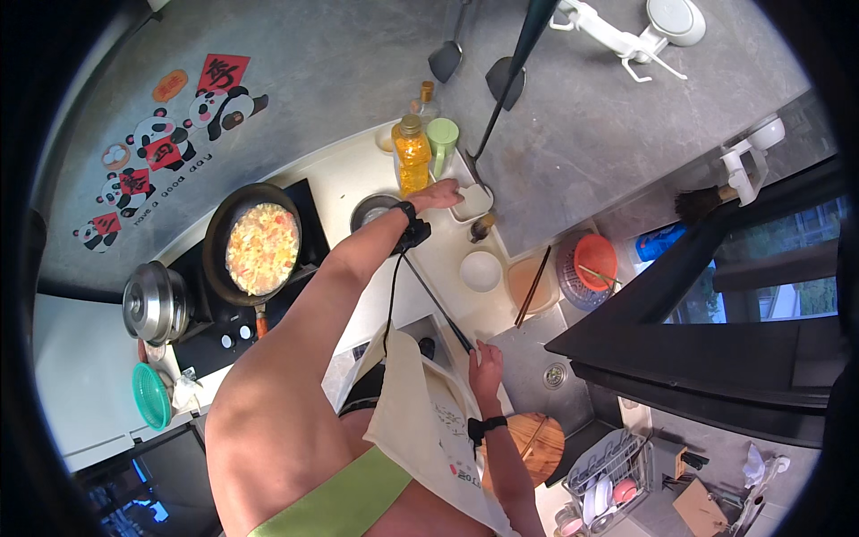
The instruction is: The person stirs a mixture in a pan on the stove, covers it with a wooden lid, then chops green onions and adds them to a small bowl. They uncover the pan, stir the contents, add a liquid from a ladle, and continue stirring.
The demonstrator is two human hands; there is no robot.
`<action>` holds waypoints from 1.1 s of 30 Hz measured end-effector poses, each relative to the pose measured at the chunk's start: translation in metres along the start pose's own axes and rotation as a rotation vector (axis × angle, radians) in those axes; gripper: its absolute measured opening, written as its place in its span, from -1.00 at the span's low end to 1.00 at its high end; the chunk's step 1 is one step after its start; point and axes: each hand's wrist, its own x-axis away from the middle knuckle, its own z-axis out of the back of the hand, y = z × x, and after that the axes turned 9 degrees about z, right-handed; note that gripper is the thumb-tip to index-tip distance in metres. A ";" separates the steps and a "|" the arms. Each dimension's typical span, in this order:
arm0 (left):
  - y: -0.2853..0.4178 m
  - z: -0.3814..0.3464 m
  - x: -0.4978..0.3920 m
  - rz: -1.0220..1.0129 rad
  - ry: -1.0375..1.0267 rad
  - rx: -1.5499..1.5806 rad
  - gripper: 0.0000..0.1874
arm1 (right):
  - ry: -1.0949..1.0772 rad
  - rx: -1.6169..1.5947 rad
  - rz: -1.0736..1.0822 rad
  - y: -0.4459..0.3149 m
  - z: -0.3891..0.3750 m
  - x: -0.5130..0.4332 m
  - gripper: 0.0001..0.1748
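Note:
My left hand (437, 194) reaches over the counter to a small white square container (471, 203); its fingertips are at the container's near edge, and what they hold is unclear. A black band and device sit on that wrist. Beside and partly behind it is a round dark metal vessel (368, 209). My right hand (486, 368) is lower right, its fingers around the end of a long dark handle (444, 314) that runs up toward the vessel. A bottle of yellow oil (411, 158) and a green cup (441, 139) stand above my left hand.
A frying pan (213, 231) of scrambled egg with red pieces sits on the black cooktop, near a lidded steel pot (149, 302). Right are a white bowl (480, 271), a container with chopsticks (533, 285), an orange basket (594, 262), the sink (537, 349) and a round wooden board (537, 446).

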 end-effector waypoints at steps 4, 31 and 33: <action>0.007 0.011 0.020 -0.026 0.027 0.042 -0.44 | 0.009 -0.013 0.020 -0.004 -0.002 0.001 -0.67; 0.012 -0.034 0.502 0.183 0.143 1.027 -0.72 | -0.242 -0.657 0.396 -0.211 0.101 -0.165 -0.77; 0.015 -0.042 0.532 0.216 0.227 1.033 -0.74 | -0.364 -0.633 0.471 -0.242 0.101 -0.160 -0.77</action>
